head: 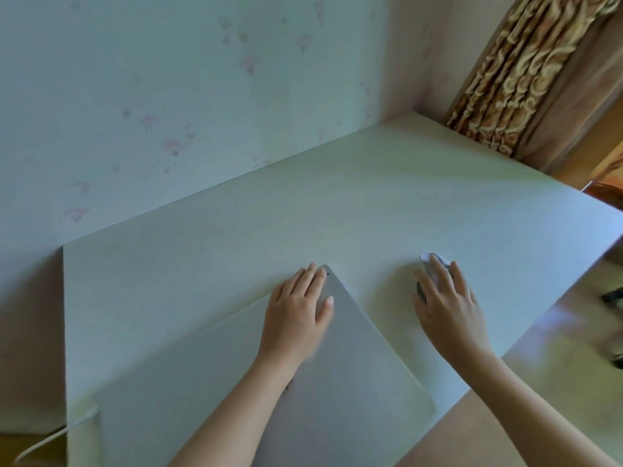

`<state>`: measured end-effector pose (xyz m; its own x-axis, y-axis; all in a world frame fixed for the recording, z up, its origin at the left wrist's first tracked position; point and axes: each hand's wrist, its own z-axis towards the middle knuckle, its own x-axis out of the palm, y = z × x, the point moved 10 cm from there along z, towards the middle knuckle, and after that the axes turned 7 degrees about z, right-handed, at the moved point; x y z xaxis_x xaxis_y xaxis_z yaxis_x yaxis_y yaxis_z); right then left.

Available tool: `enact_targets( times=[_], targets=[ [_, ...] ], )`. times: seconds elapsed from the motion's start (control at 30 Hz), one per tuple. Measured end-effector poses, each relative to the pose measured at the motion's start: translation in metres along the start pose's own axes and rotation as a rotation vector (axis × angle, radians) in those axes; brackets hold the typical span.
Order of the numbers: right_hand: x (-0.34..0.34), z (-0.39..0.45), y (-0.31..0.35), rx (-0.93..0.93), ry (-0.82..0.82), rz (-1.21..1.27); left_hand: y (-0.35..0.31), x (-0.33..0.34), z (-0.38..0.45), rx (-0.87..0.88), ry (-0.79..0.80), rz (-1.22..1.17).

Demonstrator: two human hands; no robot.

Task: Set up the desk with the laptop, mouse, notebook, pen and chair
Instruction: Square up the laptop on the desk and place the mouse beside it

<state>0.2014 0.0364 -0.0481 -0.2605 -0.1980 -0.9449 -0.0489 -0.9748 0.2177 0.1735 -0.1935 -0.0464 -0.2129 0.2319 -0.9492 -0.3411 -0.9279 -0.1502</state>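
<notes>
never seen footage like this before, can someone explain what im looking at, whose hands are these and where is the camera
There is no machine here. A person wears one wide-angle camera on the head, looking forward and down, so you see their own two bare arms reaching into the picture from the bottom.

The pale surface is a desk pushed against a wall with faint pink-patterned wallpaper. A patterned curtain hangs at the upper right.

On the desk lies a closed silver laptop, set at an angle. The left hand rests flat on its far corner. The right hand covers a computer mouse, of which only the front and a bit of the side show. Neither thing is lifted.

A white cable shows at the lower left; where it leads cannot be seen. No notebook, pen or chair is clearly in view.
</notes>
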Motion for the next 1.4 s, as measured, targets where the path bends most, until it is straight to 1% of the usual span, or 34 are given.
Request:
enact_targets(
  times=[0.2, 0.33, 0.53, 0.7, 0.83, 0.93, 1.1, 1.2, 1.33, 1.4],
  targets=[
    [0.005, -0.010, 0.035, -0.163, -0.079, 0.002, 0.001, 0.000, 0.002, 0.018, -0.003, -0.009],
    [0.008, -0.018, 0.056, -0.272, -0.090, 0.033, 0.000, 0.000, 0.001, 0.029, -0.017, -0.003],
    [0.014, -0.026, 0.052, -0.205, -0.021, 0.092, -0.002, 0.005, -0.003, 0.018, -0.010, 0.005],
    [0.017, -0.023, 0.050, -0.229, 0.046, 0.130, -0.003, 0.005, -0.005, 0.012, -0.009, 0.007],
    [0.016, -0.019, 0.048, -0.237, 0.049, 0.154, -0.003, 0.006, -0.003, 0.012, -0.013, 0.006],
    [0.017, -0.018, 0.047, -0.250, 0.028, 0.192, -0.003, 0.005, -0.004, 0.019, -0.025, 0.000],
    [0.016, -0.018, 0.048, -0.241, 0.023, 0.177, -0.003, 0.005, -0.004, 0.015, -0.027, 0.003],
    [0.016, -0.018, 0.045, -0.213, 0.015, 0.215, -0.004, 0.005, -0.005, 0.019, -0.034, 0.001],
    [0.002, -0.017, 0.046, -0.227, -0.095, 0.309, -0.008, -0.004, -0.001, 0.040, -0.078, 0.031],
    [-0.006, -0.015, 0.045, -0.181, -0.149, 0.412, -0.018, -0.010, 0.002, 0.075, -0.099, 0.015]
  ],
)
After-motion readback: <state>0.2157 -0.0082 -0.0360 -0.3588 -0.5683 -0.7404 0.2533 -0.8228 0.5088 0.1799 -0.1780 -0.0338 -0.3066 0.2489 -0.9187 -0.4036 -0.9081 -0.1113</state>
